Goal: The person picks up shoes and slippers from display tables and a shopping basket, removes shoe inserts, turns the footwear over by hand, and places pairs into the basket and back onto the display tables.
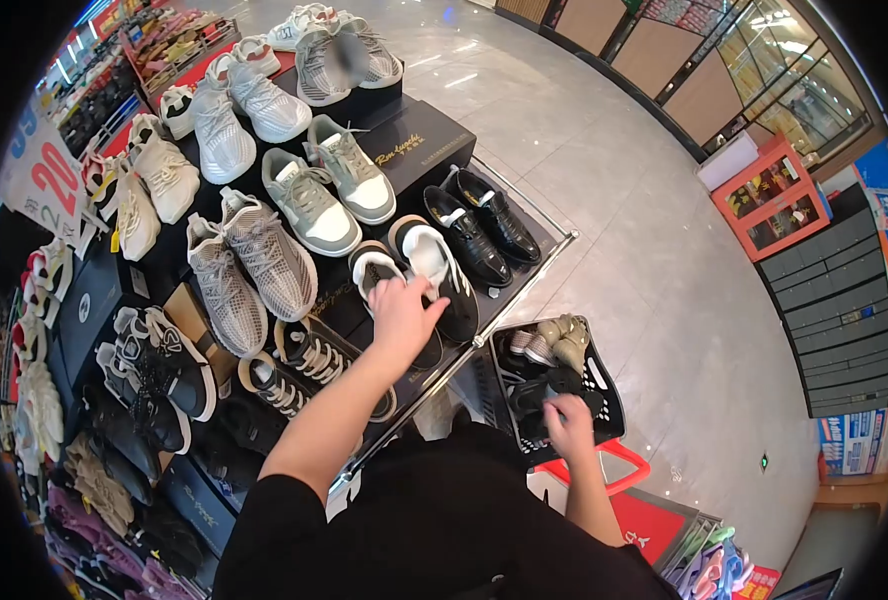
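Observation:
My left hand (404, 315) reaches over the display to a pair of black-and-white shoes near the metal rail. Its fingers are at the opening of the right shoe (449, 280), by some white stuffing (427, 255); whether they grip it is unclear. The forearm and hand partly cover the left shoe (372, 262). My right hand (571, 425) is over the black basket (612, 385), with its fingers curled at a dark shoe (532, 398). What those fingers hold, if anything, is hard to make out. Tan shoes (569, 343) lie at the basket's far end.
Black leather shoes (469, 235) stand beside the black-and-white pair. Grey-and-white sneakers (309, 205) and knit sneakers (269, 255) are farther left. The metal rail (524, 285) edges the display. A red basket handle (619, 470) is near my right forearm. Grey lockers (829, 310) stand at right.

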Demonstrator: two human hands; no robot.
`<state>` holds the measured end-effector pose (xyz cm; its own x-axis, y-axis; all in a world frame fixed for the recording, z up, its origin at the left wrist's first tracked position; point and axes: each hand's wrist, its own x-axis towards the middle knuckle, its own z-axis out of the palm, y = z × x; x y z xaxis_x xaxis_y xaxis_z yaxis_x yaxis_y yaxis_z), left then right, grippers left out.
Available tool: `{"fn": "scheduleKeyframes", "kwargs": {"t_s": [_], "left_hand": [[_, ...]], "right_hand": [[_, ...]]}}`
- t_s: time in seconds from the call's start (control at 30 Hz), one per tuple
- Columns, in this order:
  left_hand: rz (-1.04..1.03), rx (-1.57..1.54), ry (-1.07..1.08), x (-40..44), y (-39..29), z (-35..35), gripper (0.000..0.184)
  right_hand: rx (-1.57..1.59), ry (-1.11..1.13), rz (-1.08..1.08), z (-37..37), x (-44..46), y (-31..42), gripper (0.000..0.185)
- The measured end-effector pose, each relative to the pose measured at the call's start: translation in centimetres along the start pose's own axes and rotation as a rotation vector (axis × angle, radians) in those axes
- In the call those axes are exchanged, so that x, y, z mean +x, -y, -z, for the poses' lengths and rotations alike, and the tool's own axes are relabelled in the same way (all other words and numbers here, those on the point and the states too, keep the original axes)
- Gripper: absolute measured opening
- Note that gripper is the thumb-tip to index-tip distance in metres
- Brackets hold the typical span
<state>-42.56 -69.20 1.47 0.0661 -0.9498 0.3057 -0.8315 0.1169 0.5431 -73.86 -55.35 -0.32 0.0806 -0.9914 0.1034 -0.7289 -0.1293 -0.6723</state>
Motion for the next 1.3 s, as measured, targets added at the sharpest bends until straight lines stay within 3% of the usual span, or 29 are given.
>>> {"fn": "scheduleKeyframes", "kwargs": {"t_s": [0.03,0.13,0.27,0.33,0.47,0.63,0.73,1.0,1.07,1.13,1.2,1.27,1.3], "left_hand": [[-0.075,0.001,-0.084,-0.9,-0.5,0.5,0.031],[-0.244,0.021,-0.165,-2.8,-1.9,2.8,0.032],[-0.358,0.003,-0.121,-4.6,-5.0,6.7,0.038],[-0.419,0.038,-0.068,-5.2,-6.3,8.0,0.040],[-0.493,0.127,-0.086,-3.9,-8.5,10.7,0.041],[-0.424,0.238,-0.125,-3.1,-9.9,12.1,0.047],[-0.421,0.286,-0.123,-3.1,-10.7,12.4,0.050],[-0.387,0.232,-0.143,-2.7,-10.4,12.1,0.048],[-0.313,0.116,-0.143,-1.8,-8.9,12.7,0.043],[-0.013,-0.118,-0.133,-1.2,-7.2,13.2,0.038],[0.335,-0.619,-0.137,-0.3,-5.6,13.1,0.027],[0.537,-0.900,-0.161,0.5,-4.4,13.5,0.012],[0.528,-1.029,-0.207,0.4,-2.8,13.0,0.012]], "right_hand": [[0.087,-0.025,0.067,-1.2,2.0,1.4,0.018],[0.638,0.095,-0.167,-5.1,7.0,2.7,0.073],[0.886,0.371,0.052,-5.8,13.5,3.7,0.125],[1.083,0.532,0.058,-3.6,15.0,6.3,0.131],[1.109,0.795,-0.037,-3.4,15.9,5.1,0.117],[1.361,0.837,-0.081,-4.4,15.3,7.6,0.104],[1.179,0.808,-0.134,-5.6,15.6,7.4,0.103],[1.270,0.828,0.014,-4.0,17.6,7.9,0.107],[1.237,0.844,0.049,-3.5,18.3,8.4,0.104],[1.203,0.817,0.128,-2.4,18.8,9.8,0.099],[1.300,0.852,0.180,-2.3,19.1,10.6,0.104],[1.506,0.806,0.154,-2.1,18.5,12.4,0.105],[1.500,0.849,0.192,-2.6,18.5,12.1,0.105]]}}
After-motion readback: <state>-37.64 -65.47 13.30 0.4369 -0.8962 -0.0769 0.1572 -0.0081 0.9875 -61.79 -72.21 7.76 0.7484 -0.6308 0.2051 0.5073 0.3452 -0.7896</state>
